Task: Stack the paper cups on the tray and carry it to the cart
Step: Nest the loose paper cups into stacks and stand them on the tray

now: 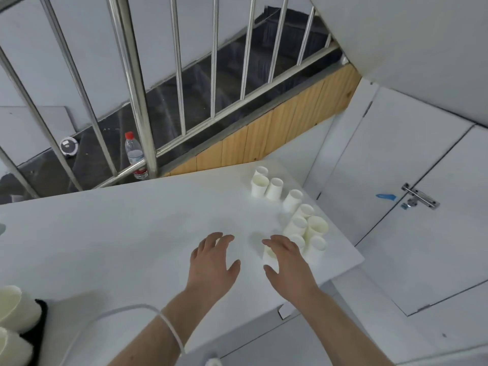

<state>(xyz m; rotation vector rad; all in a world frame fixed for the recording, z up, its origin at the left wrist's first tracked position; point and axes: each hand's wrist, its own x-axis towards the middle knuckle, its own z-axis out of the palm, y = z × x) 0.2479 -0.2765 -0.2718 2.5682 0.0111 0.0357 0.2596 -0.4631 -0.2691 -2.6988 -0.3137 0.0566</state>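
A: Hands?
B: Left hand (212,256) spread flat, grip apart, holding nothing. Right hand (286,260) curls around one white paper cup (269,256).
A: Remaining cups?
B: White paper cups (293,215) upright along the white tabletop's (118,233) right edge.

Both forearms are bare, with no sleeves in view. The left hand (214,260) and right hand (286,262) wear no gloves or rings. A thin white cord (173,332) loops round the left forearm and trails off toward eight o'clock.
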